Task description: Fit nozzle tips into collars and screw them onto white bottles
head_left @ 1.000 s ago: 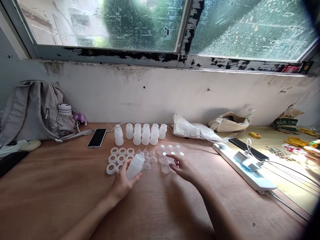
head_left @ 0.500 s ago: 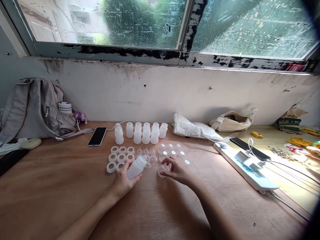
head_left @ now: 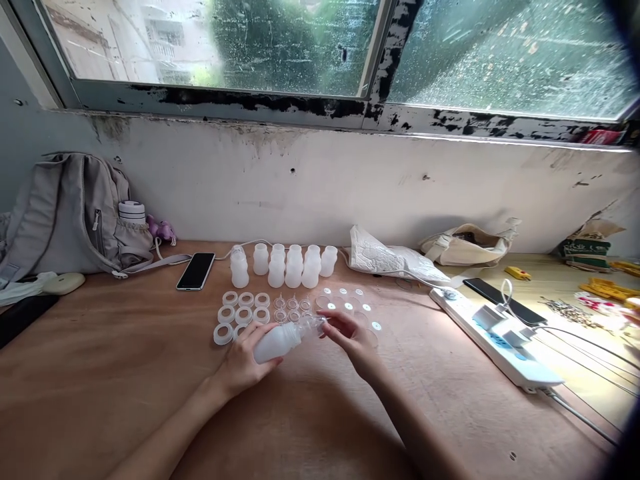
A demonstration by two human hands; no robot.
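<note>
At lower center of the frame, a person's left hand (head_left: 249,355) clasped a tilted frosted bottle (head_left: 277,343), its contents indiscernible, while the right hand (head_left: 354,339) pinched a clear piece (head_left: 313,325) at its mouth. Frosted containers (head_left: 294,267) stood upper center; a backpack (head_left: 75,213) at left pocketed a white flask (head_left: 132,212). Half a second earlier, the right fingers were over clear discs, apart from the bottle.

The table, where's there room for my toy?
Bare table shows left of the rings, nearer than the phone; between the arms; and between the discs and power strip. It's crowded in the middle, from rings to discs, with bottles behind.
</note>
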